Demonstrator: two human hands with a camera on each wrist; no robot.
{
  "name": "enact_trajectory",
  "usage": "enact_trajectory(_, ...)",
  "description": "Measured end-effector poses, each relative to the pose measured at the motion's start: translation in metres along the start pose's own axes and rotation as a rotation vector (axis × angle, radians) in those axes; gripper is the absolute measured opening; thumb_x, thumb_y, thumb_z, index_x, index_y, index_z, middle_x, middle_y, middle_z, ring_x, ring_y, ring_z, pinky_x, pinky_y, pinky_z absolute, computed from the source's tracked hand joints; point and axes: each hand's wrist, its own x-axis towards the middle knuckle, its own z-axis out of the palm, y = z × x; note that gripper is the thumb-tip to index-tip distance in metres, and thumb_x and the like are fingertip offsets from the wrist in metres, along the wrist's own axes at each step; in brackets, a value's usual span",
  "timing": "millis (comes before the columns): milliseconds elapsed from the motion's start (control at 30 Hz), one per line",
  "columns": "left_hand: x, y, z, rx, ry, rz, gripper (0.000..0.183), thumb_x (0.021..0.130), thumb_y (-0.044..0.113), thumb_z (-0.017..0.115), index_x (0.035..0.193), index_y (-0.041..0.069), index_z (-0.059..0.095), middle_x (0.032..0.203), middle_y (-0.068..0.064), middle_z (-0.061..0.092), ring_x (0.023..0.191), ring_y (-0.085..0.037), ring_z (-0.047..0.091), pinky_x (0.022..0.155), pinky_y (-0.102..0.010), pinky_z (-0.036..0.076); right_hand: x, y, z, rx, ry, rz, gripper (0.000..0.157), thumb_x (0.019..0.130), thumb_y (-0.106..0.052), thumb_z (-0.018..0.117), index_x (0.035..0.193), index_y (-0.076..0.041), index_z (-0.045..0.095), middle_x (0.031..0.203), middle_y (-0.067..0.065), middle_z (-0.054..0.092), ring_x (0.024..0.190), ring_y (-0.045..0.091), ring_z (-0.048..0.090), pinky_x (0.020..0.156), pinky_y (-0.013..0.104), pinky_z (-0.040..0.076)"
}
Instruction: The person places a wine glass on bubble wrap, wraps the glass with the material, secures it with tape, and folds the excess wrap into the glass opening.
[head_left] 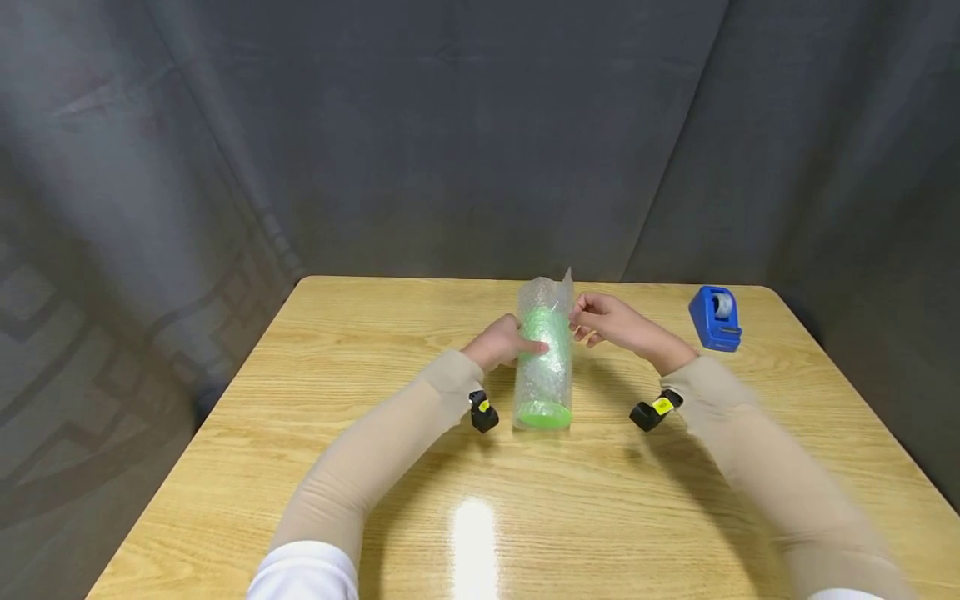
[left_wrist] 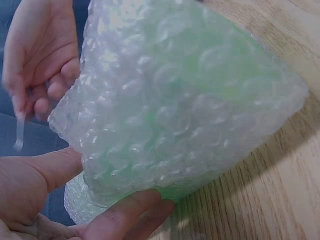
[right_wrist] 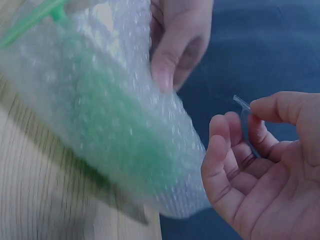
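A green object (head_left: 545, 415) with a round, flat end is rolled in clear bubble wrap (head_left: 545, 379) near the middle of the table; its exact kind is hidden by the wrap. My left hand (head_left: 501, 343) grips the bundle from the left, thumb over the front and fingers beneath, as the left wrist view shows. Just to the right of the wrap is my right hand (head_left: 611, 323), which pinches a short strip of clear tape (right_wrist: 241, 103) between thumb and finger. In the right wrist view that strip hangs apart from the bubble wrap (right_wrist: 115, 115).
A blue tape dispenser (head_left: 716, 319) with a roll in it stands at the back right of the wooden table (head_left: 375, 392). Dark grey curtains (head_left: 465, 150) hang behind the table and along both sides. Loose bubble wrap sticks up at the bundle's far end.
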Motion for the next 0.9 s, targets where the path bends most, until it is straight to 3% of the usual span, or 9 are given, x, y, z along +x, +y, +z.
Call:
enact_trajectory(267, 0.001, -0.001, -0.001, -0.025, -0.019, 0.026, 0.044, 0.088, 0.017, 0.072, 0.12, -0.003, 0.051, 0.113, -0.013, 0.062, 0.099, -0.023, 0.062, 0.087, -0.037, 0.056, 0.022, -0.002, 0.017, -0.001, -0.068, -0.042, 0.012, 0.101, -0.008, 0.044, 0.095, 0.002, 0.046, 0.084, 0.012, 0.056, 0.075, 0.018, 0.056, 0.063, 0.032, 0.053)
enact_trajectory(567, 0.002, -0.001, -0.001, -0.03, -0.013, 0.031, 0.044, 0.087, 0.017, 0.073, 0.119, -0.004, 0.051, 0.111, -0.013, 0.062, 0.098, -0.023, 0.063, 0.084, -0.035, 0.056, 0.028, -0.001, 0.021, -0.06, -0.051, 0.018, 0.01, 0.099, -0.007, 0.043, 0.091, -0.002, 0.044, 0.076, 0.007, 0.05, 0.073, 0.018, 0.055, 0.065, 0.036, 0.051)
enact_trajectory(900, 0.002, -0.001, -0.002, -0.006, 0.006, 0.007, 0.045, 0.087, 0.019, 0.073, 0.119, -0.002, 0.051, 0.109, -0.011, 0.061, 0.094, -0.021, 0.061, 0.083, -0.035, 0.056, 0.029, -0.002, 0.023, -0.048, -0.056, 0.069, 0.012, 0.098, -0.006, 0.041, 0.087, -0.002, 0.042, 0.07, 0.003, 0.046, 0.066, 0.016, 0.049, 0.059, 0.029, 0.044)
